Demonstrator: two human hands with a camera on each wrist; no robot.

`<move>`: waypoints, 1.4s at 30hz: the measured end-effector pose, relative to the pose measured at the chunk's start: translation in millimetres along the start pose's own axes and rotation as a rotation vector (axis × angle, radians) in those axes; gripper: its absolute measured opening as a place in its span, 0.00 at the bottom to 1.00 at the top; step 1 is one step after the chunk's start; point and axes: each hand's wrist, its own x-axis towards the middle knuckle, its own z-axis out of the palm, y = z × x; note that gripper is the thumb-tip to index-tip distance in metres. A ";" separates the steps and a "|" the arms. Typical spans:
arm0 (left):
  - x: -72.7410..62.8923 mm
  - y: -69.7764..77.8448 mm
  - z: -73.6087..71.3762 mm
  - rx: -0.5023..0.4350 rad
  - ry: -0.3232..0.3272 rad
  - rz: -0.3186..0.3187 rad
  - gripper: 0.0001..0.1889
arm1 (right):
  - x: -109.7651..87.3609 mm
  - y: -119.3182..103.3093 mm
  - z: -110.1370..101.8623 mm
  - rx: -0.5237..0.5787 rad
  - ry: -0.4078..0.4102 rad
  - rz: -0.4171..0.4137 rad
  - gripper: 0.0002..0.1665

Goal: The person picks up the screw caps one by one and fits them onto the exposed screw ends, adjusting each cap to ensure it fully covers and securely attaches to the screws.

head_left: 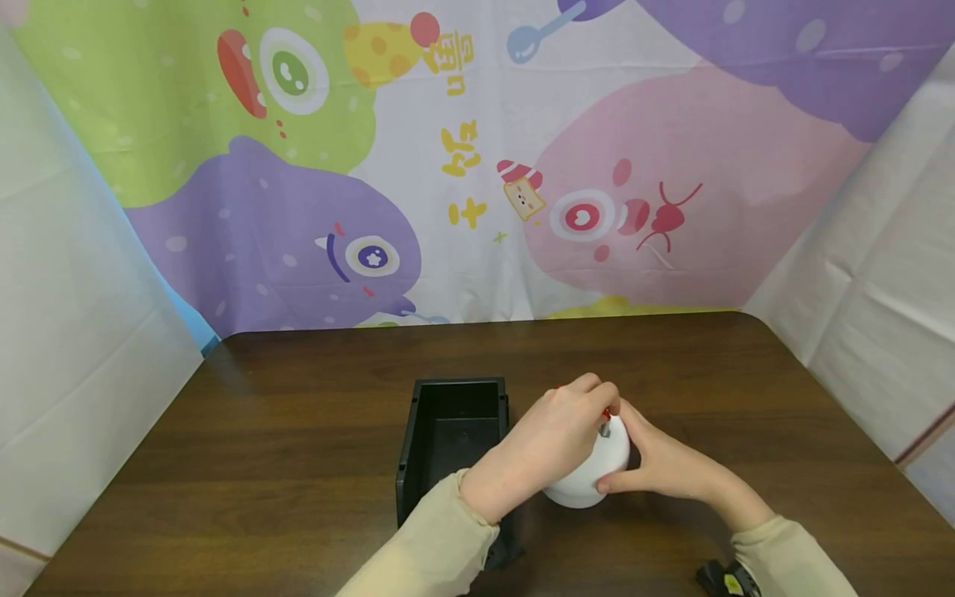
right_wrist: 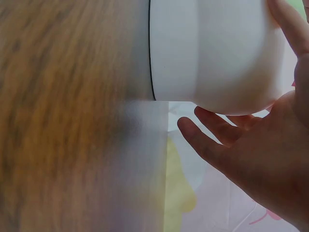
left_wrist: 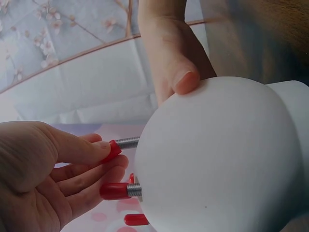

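A white, rounded body (head_left: 580,487) with a flatter base stands on the table, right of a black bin. Several metal threaded rods with red caps stick out of its top, as the left wrist view shows. Between thumb and fingers, my left hand (head_left: 561,431) pinches the red cap of one threaded rod (left_wrist: 128,143), whose metal end meets the white surface. Beside it another red-capped rod (left_wrist: 116,191) stands free of the fingers. My right hand (head_left: 667,464) holds the white body from the right, its thumb on the near side and fingers round the far side.
The black bin (head_left: 457,460) is close along the left forearm. A small black device (head_left: 727,579) with a yellow label lies by the right sleeve. Behind the brown table (head_left: 246,448) hangs a printed cartoon curtain (head_left: 477,274), with white cloth at both sides.
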 end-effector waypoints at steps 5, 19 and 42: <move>0.3 1.1 1.9 0.033 -0.001 0.007 0.05 | 0.1 0.2 0.0 0.035 -0.013 -0.018 0.54; 3.6 2.3 6.4 0.132 -0.004 0.039 0.05 | 0.0 -1.5 -1.0 -0.002 -0.001 -0.011 0.52; 7.9 5.6 7.9 0.221 -0.034 0.118 0.05 | -0.6 0.5 -1.0 -0.008 -0.006 -0.015 0.54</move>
